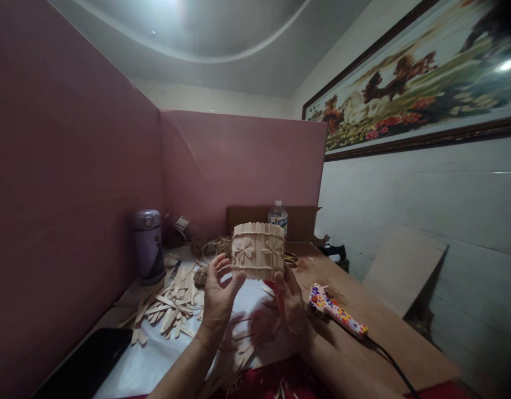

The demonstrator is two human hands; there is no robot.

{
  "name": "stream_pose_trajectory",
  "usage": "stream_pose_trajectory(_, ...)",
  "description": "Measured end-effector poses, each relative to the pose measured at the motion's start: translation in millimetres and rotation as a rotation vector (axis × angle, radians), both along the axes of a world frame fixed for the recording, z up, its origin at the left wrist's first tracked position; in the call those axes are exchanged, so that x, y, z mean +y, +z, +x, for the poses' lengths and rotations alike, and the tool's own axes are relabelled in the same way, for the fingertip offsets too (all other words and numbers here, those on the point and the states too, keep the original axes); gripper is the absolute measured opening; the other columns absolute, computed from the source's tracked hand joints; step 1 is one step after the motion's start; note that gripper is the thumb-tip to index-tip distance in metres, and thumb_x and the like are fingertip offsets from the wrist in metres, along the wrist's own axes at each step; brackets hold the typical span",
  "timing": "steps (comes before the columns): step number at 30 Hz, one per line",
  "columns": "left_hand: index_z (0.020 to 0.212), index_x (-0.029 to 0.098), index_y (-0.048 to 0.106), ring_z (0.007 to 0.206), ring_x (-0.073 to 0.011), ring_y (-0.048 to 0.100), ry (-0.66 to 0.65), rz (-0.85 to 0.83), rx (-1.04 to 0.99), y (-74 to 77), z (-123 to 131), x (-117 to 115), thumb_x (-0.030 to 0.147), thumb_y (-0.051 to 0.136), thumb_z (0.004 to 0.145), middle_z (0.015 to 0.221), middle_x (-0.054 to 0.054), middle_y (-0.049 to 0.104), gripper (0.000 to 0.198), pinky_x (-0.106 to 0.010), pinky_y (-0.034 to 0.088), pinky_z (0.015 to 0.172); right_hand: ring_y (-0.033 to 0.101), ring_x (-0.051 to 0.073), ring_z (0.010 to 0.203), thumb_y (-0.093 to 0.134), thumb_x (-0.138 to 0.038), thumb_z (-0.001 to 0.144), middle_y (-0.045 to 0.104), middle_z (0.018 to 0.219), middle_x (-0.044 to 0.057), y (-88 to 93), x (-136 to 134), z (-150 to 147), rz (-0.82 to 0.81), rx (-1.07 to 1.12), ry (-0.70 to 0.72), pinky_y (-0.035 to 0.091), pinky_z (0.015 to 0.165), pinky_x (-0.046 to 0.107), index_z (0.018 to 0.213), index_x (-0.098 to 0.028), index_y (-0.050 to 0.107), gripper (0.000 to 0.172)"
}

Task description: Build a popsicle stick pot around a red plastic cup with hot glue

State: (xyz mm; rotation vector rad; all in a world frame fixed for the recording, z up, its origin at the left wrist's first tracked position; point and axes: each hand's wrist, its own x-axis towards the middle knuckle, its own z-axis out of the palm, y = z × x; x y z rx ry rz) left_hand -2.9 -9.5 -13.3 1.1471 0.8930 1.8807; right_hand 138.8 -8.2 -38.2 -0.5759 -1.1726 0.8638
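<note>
A round holder made of upright craft sticks is raised in front of me above the table. Two flower shapes cut from wood decorate its side, and twine-like bands run round it near the top and bottom. My left hand supports it at the lower left, thumb by the bottom edge and fingers curved along the side. At the lower right, my right hand grips it with the thumb on the front; its other fingers are partly hidden. Something red shows beneath the holder by my right hand, too unclear to name.
Loose craft sticks lie on white sheeting at left, near a twine ball. A purple flask and black phone-like slab stand and lie farther left. At right is a flower-patterned glue gun with a cord. Behind stands a plastic bottle.
</note>
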Motion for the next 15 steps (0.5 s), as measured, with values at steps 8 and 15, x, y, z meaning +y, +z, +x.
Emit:
stream_pose_trajectory(8, 0.101, 0.022, 0.065, 0.103, -0.0237, 0.060, -0.001, 0.102, 0.068, 1.2, 10.5, -13.8, 0.031, 0.075, 0.070, 0.110, -0.007, 0.065, 0.034, -0.036, 0.049, 0.088, 0.056, 0.028, 0.116, 0.065, -0.052, 0.078, 0.058, 0.130, 0.012, 6.0, -4.5, 1.5, -0.018, -0.103, -0.177, 0.042, 0.100, 0.046, 0.138, -0.021, 0.039, 0.073)
stream_pose_trajectory(15, 0.112, 0.019, 0.065, 0.114, -0.0290, 0.057, -0.052, -0.016, 0.071, 0.2, 6.8, -9.5, 0.038, 0.079, 0.065, 0.123, -0.012, 0.063, 0.052, -0.040, 0.042, 0.098, 0.046, 0.031, 0.127, 0.065, -0.054, 0.077, 0.047, 0.138, 0.016, -2.6, -2.9, -0.5, 0.082, -0.219, -0.342, 0.038, 0.104, 0.049, 0.142, -0.019, 0.031, 0.082)
